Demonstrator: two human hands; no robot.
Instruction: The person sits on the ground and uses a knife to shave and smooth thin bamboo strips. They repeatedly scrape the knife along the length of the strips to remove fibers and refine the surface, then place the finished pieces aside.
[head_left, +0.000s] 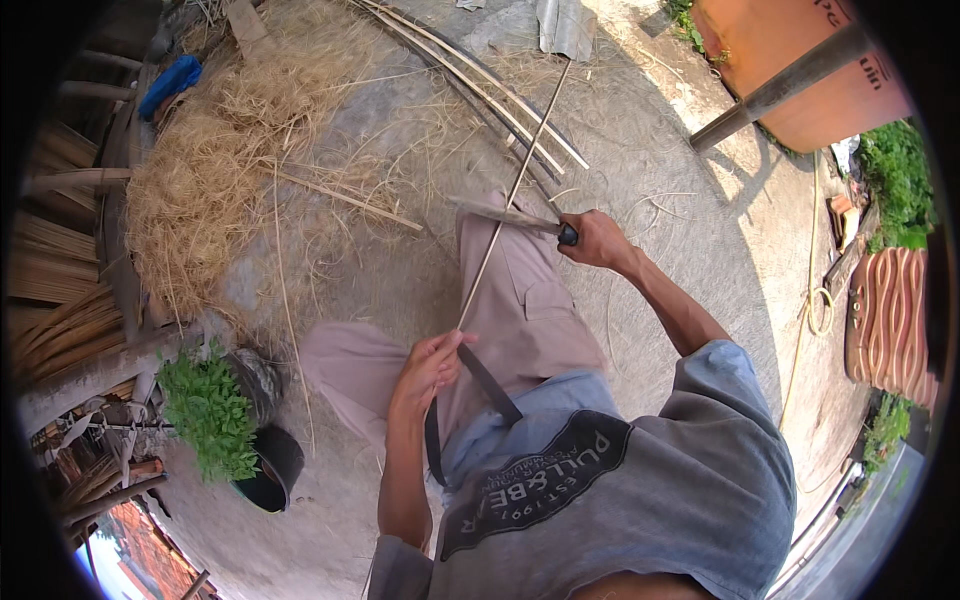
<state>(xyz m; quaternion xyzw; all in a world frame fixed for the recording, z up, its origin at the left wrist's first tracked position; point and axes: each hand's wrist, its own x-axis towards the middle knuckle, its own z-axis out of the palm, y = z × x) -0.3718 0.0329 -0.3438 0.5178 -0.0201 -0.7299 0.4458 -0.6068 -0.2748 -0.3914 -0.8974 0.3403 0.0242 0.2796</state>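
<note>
My left hand (430, 368) is closed around the near end of a long, thin bamboo strip (490, 252). The strip slants away over my leg to the ground at the far side. A dark flat band (490, 383) runs from beside the left fingers down to my lap; how it is fastened is not visible. My right hand (598, 240) grips a knife (568, 234) by its black handle. Its blade, smeared by motion, points left and lies across the strip above my knee; whether it touches cannot be told.
Pale curly shavings (200, 200) are heaped at the left, near stacked split strips (60, 335). More long strips (480, 85) lie ahead on the concrete. A leafy plant (208, 412) and black bucket (272, 468) stand at left; an orange panel (800, 70) and pole (780, 90) at far right.
</note>
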